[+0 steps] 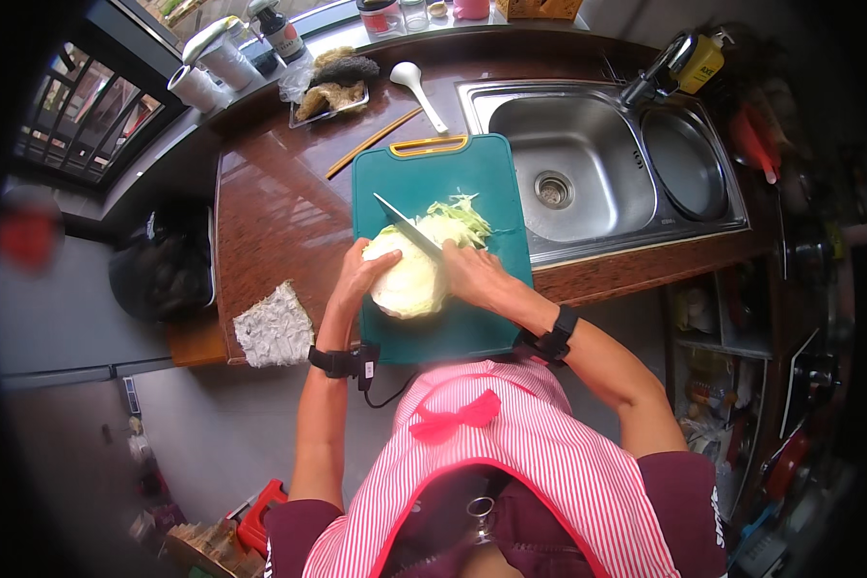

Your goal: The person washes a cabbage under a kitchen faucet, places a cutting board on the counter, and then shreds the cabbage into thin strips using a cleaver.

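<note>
A pale head of cabbage (409, 287) rests on a green cutting board (441, 170) with a yellow handle. My left hand (368, 266) grips the cabbage's left side, thumb on top. In my right hand (471, 271) is a kitchen knife (407, 225), its blade slanting up and left across the cabbage's upper right part; the handle is hidden in my fingers. Shredded cabbage (462, 219) lies just beyond the blade, on the board. How deep the blade sits in the cabbage cannot be told.
Right of the board is a steel sink (585, 166) with a faucet (654, 72). Wooden chopsticks (373, 143) and a white ladle (419, 94) lie behind the board. A crumpled whitish cloth (274, 326) is at the counter's front left; a tray (332, 110) with scouring pads stands farther back.
</note>
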Tool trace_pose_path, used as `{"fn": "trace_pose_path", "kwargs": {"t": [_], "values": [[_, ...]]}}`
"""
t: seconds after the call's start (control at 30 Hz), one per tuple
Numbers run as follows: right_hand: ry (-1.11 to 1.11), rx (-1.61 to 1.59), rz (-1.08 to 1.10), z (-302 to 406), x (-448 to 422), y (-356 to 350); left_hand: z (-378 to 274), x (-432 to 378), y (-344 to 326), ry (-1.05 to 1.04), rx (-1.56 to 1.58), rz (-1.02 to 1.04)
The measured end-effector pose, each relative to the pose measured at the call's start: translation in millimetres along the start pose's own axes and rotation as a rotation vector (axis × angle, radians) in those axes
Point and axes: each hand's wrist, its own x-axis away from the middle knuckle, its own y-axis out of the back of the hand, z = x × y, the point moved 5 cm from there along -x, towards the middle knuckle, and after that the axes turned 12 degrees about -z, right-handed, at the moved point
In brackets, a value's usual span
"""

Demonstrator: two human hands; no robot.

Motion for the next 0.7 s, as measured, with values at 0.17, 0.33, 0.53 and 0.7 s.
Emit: {"fn": "trace_pose_path", "kwargs": {"t": [0.17,0.33,0.53,0.7], "values": [[-0.086,0.051,0.049,-2,4,-30,4,-1,0,0.001,0.029,0.015],[0.091,0.057,-0.140,-4,-5,-14,16,8,11,-0.011,0.027,-0.017],[-0.118,-0.137,-0.118,-22,6,26,-3,31,7,-0.074,0.275,-0.053],[-0.097,-0.187,-0.038,3,35,54,0,17,7,-0.198,0.096,-0.199]]}}
